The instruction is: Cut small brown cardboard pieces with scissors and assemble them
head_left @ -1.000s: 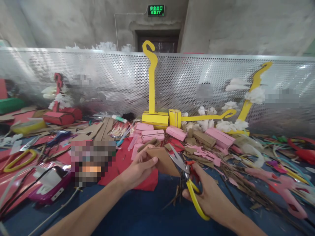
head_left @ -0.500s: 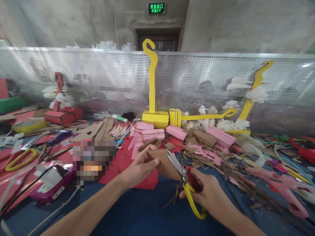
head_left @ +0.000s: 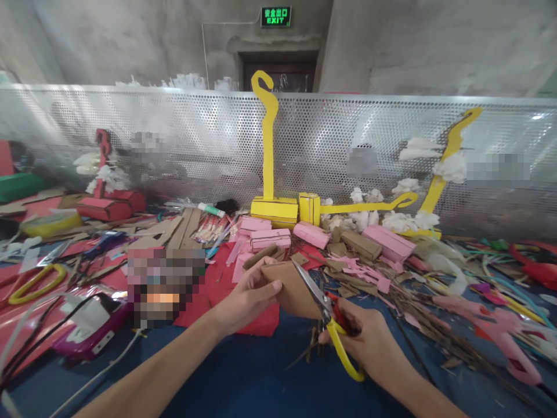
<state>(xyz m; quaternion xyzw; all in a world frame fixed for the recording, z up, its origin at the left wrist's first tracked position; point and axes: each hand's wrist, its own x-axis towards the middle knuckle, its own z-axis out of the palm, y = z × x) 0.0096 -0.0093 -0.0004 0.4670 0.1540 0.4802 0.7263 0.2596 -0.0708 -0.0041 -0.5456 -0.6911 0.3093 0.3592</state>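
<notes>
My left hand (head_left: 255, 296) pinches a brown piece of cardboard (head_left: 296, 290) between thumb and fingers, above the blue table. My right hand (head_left: 363, 334) is closed round the red and yellow handles of a pair of scissors (head_left: 321, 297). The scissor blades lie along the right edge of the cardboard, their tips pointing up and left. Behind my left hand lies a sheet of red paper (head_left: 261, 325). Small pink boxes (head_left: 270, 238) and brown cardboard scraps (head_left: 360, 244) lie just beyond both hands.
A pink glue gun (head_left: 491, 325) lies on the right among offcuts. At left are a purple power strip (head_left: 87, 337) with cords and yellow-handled scissors (head_left: 39, 284). Yellow hook-topped cardboard pieces (head_left: 268, 151) stand before a perforated metal screen (head_left: 209, 133).
The scissors have turned slightly in my right hand, and their yellow handle has risen a little. My left hand keeps its hold on the cardboard, almost unmoved.
</notes>
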